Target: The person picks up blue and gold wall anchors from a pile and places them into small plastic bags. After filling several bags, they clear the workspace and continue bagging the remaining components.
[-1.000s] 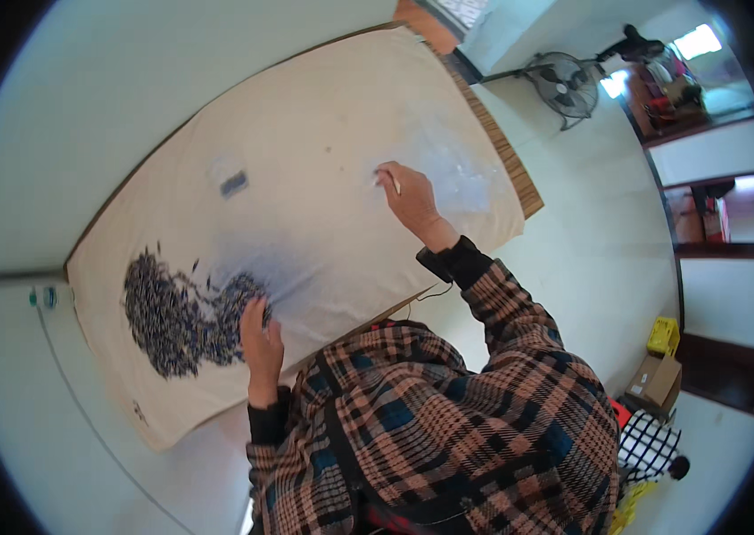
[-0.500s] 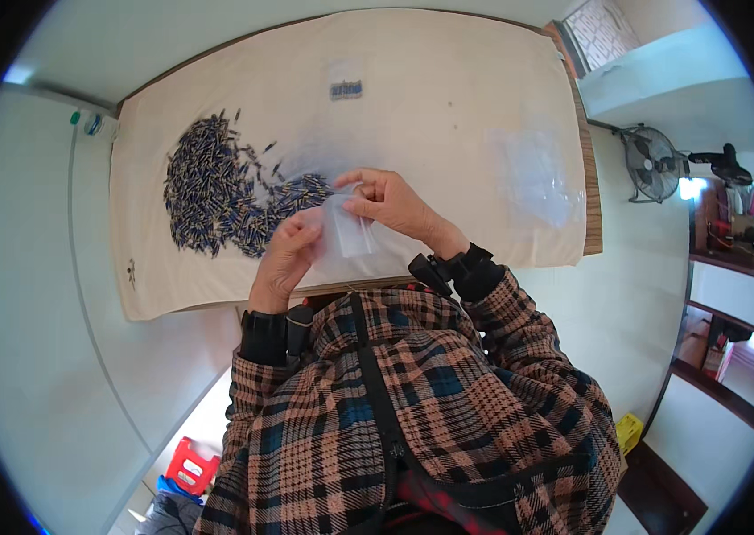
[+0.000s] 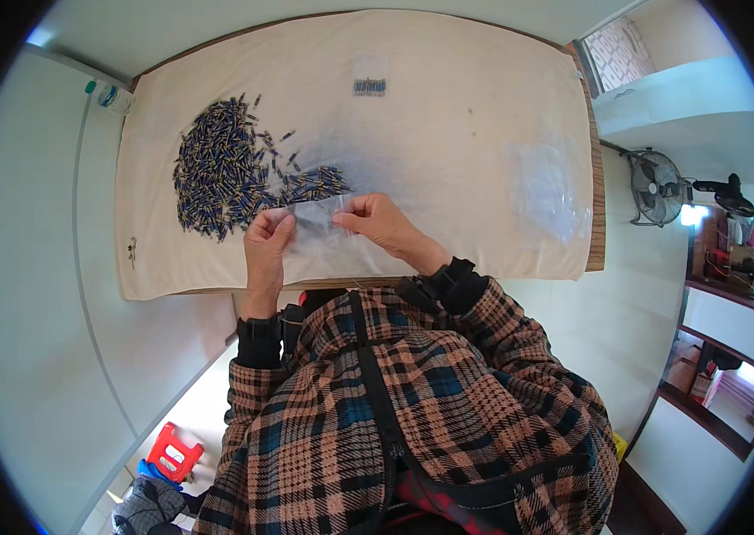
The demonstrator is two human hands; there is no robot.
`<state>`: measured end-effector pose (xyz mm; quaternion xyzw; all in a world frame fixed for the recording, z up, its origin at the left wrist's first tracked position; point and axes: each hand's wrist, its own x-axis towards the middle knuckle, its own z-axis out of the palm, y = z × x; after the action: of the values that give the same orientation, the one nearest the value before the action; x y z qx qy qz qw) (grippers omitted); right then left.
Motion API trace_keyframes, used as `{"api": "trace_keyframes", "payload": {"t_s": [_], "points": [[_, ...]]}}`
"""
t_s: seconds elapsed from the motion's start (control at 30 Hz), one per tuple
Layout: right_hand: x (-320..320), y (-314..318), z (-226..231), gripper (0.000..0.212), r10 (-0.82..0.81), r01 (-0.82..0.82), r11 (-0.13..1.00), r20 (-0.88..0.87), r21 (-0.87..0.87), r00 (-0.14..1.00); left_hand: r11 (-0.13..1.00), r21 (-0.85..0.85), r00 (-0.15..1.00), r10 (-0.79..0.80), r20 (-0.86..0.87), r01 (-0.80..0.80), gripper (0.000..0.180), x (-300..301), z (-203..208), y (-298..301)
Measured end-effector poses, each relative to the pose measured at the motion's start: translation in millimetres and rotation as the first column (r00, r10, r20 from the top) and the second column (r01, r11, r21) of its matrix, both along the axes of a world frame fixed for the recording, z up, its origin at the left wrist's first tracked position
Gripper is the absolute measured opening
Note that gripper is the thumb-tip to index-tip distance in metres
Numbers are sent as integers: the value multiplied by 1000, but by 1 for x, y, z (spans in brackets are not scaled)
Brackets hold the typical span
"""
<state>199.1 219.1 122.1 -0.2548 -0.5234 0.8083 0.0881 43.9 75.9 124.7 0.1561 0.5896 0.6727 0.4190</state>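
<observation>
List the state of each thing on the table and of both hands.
Clear plastic bag: held at its top edge by both hands.
Left hand: pinching the bag.
Right hand: pinching the bag.
Pile of small dark pieces: loose, spread on the cloth.
Stack of clear bags: lying flat.

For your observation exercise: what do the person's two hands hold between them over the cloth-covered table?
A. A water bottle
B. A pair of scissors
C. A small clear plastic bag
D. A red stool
C: the left hand and right hand each pinch one side of a small clear plastic bag, beside the pile of small dark pieces.
</observation>
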Motion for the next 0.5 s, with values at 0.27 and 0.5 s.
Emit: {"api": "trace_keyframes", "payload": {"t_s": [0.27,0.5], "points": [[-4,-2,2,16,-53,44,994,90,98,994,954,-110,485,42,-873,-281,19,31,12,15],[-8,-16,0,16,-86,17,758,74,652,994,967,-253,852,-159,-499,32,17,43,2,17]]}}
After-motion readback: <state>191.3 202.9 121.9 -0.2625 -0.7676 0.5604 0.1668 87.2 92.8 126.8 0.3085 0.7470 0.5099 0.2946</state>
